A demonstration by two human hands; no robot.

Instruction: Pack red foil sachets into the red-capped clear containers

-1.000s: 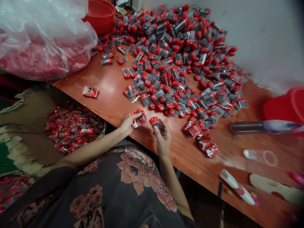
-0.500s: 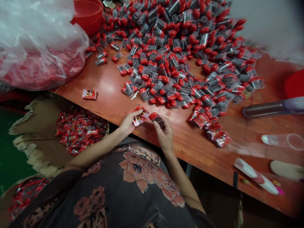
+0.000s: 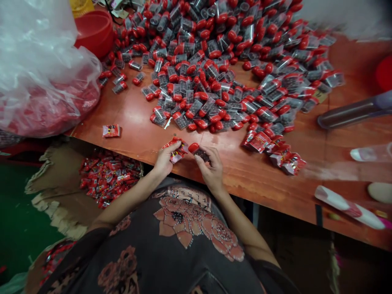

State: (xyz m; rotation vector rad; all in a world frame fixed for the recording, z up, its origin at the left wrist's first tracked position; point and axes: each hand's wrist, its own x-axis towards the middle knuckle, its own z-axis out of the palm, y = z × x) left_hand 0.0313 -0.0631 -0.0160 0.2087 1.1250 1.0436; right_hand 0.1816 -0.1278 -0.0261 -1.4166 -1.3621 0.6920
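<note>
The left hand (image 3: 164, 160) clamps crumpled red foil sachets (image 3: 176, 150), just beside the right hand (image 3: 212, 170), which pinches a red-capped clear plastic tube (image 3: 198, 152).

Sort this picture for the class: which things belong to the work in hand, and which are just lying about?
Part of the work:
the left hand with a red-and-silver packet
the right hand with a red-capped clear tube
the heap of such tubes
packets on torn cardboard

Just lying about:
red basin
grey cylinder
white-and-pink object
</note>
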